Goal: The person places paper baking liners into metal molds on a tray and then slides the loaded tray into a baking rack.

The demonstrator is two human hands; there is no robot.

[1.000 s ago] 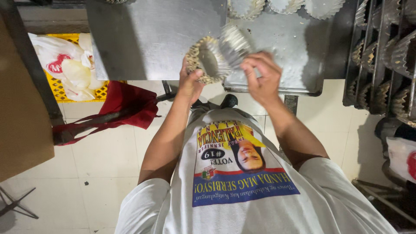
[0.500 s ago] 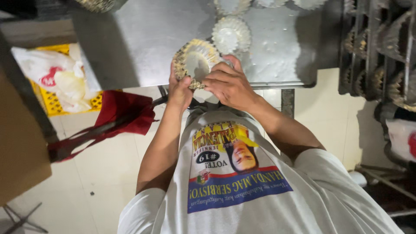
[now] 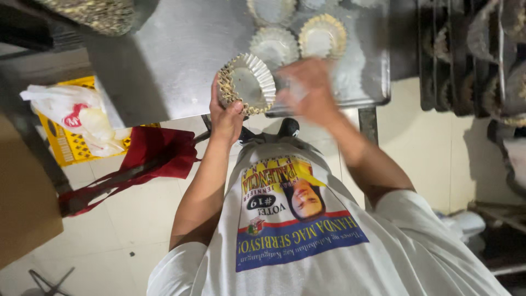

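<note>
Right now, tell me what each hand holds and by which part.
The left hand grips a stack of fluted paper cups by its lower rim. The right hand is blurred; whether it holds anything cannot be told.

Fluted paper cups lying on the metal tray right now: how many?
4 at least. Two full ones side by side: cup and cup. Two more cut off at the tray's far edge. The blurred right hand may hide others.

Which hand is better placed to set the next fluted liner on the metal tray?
The right hand, probably. It is blurred but free above the tray, close to the liners already laid down. The left hand holds the liner stack.
</note>
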